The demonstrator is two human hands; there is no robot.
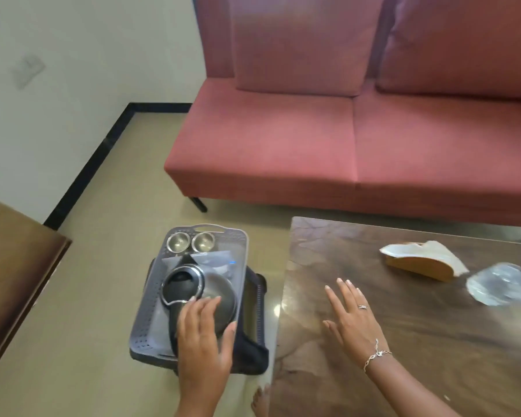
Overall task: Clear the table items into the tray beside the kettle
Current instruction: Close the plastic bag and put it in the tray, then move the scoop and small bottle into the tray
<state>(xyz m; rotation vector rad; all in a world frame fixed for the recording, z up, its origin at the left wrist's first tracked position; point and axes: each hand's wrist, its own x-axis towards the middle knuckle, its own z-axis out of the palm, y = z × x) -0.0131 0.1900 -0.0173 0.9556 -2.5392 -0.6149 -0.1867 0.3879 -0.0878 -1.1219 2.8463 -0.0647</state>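
Note:
A grey perforated tray (241,245) rests on a dark stool left of the brown table (403,326). In the tray stands a steel kettle (217,287) with a black lid, two small steel bowls (178,241) at its far end, and clear plastic packets beside the kettle. My left hand (203,335) hovers over the kettle's near side, fingers spread, holding nothing. Over the table's left part my right hand (351,314) is flat and open. On the table to the right lie a white and tan napkin holder (421,260) and a crumpled clear plastic wrapper (500,284).
A pink sofa (313,139) stands beyond the table. The corner of another wooden table (15,251) juts in at the left. Beige floor lies between them. My bare foot (260,400) shows beside the table's near left edge.

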